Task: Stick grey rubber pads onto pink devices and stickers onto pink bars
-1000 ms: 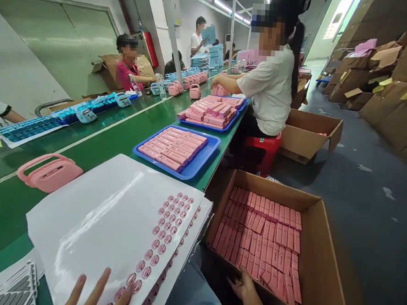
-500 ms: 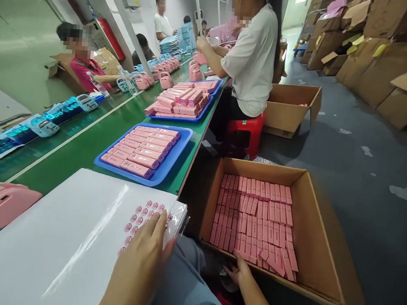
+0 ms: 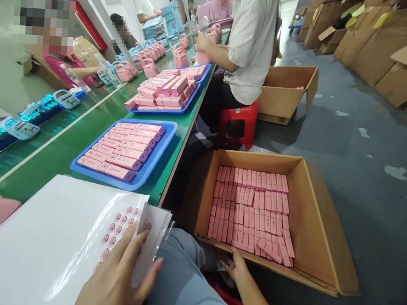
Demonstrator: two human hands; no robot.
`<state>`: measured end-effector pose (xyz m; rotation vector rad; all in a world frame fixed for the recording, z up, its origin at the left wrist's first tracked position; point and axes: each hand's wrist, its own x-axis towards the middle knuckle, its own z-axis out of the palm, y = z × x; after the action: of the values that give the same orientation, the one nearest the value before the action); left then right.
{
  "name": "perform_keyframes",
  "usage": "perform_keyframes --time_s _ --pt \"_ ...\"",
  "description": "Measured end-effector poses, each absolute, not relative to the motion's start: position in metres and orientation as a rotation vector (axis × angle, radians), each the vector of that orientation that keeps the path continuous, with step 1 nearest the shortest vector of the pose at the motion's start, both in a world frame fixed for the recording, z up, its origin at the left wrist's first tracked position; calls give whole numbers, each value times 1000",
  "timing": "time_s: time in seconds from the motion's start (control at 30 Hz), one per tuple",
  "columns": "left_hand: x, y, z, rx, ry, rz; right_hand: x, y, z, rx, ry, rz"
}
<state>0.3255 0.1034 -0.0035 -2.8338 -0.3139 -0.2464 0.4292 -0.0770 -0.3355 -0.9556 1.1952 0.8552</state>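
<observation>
In the head view, the left hand (image 3: 113, 280) has its fingers clamped on the lifted corner of a glossy white sticker sheet (image 3: 151, 241), which curls up from the near end of the green desk (image 3: 40, 170) beside rows of round pink stickers (image 3: 114, 227). The step in hand seems to be handling these stickers; freeing one would call for a pinch at its edge. The right hand (image 3: 234, 267), fingers loosely apart, sits at the near wall of a cardboard carton (image 3: 258, 160) packed with pink boxes (image 3: 251, 210). Stickers under the left palm are hidden.
</observation>
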Motion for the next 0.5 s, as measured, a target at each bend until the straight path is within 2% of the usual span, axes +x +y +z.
perform_keyframes --time_s 0.2,0.37,0.5 --pt "325 110 -3 -2902 -475 -167 430 -77 -337 -955 1205 852" --pt "317 120 -1 -2987 -850 -110 429 -77 -337 -943 1202 837" --pt "321 115 -3 -3003 -646 -196 428 -77 -339 -930 1202 837"
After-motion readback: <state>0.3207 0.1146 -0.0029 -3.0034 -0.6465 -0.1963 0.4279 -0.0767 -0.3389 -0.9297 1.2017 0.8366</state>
